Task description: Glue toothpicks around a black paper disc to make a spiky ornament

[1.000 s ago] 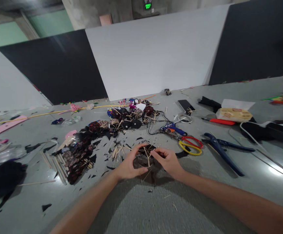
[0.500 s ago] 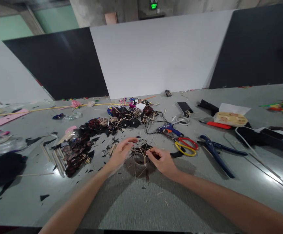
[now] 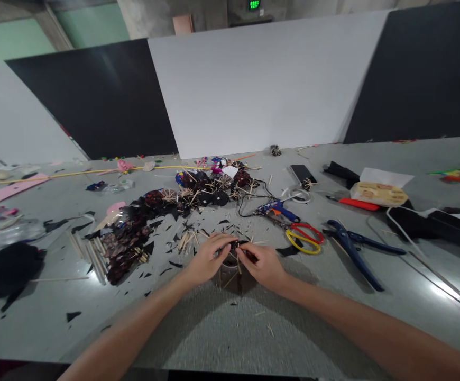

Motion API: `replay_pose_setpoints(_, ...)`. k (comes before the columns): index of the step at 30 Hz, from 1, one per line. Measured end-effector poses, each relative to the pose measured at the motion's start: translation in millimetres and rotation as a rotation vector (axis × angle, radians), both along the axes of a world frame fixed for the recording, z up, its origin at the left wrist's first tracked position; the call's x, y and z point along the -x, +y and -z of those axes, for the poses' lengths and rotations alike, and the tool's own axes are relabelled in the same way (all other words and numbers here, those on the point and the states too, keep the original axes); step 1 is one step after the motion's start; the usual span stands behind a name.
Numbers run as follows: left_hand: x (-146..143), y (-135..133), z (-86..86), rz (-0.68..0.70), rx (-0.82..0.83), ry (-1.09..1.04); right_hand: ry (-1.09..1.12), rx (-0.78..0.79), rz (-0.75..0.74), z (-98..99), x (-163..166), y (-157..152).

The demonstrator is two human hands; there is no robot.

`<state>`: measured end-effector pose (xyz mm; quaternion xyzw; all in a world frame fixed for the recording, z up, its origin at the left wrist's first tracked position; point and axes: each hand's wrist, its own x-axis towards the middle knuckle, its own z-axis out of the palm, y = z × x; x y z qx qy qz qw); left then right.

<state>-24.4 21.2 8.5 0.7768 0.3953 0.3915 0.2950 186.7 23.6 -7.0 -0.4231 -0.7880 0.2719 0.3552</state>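
Both my hands meet over a small dark paper umbrella (image 3: 233, 253) with thin wooden ribs, on the grey table (image 3: 230, 338). My left hand (image 3: 206, 259) curls round its left side, fingers closed on the top. My right hand (image 3: 264, 263) pinches it from the right. Wooden sticks poke out below the hands. Much of the umbrella is hidden by my fingers.
A heap of dark paper umbrellas (image 3: 198, 193) and paper scraps (image 3: 127, 248) lies beyond and to the left. A blue glue gun (image 3: 279, 209), red-yellow scissors (image 3: 305, 237), blue pliers (image 3: 352, 248), a phone (image 3: 301, 173) and a tissue pack (image 3: 378, 193) sit to the right. Boards stand behind.
My left hand, lifted off half a second ago, has come back onto the umbrella. Both hands have closed together, and the umbrella looks more folded.
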Motion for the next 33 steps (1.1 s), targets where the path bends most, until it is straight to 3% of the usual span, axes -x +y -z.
replay_pose_setpoints(12,-1.6,-0.8,2.6,0.037,-0.091,0.047,-0.01,0.004,-0.01,4.6,-0.4,0.9)
replay_pose_setpoints(33,3.6,-10.6,-12.4,0.117,-0.101,0.213,0.004,-0.003,-0.015,3.2,-1.1,-0.3)
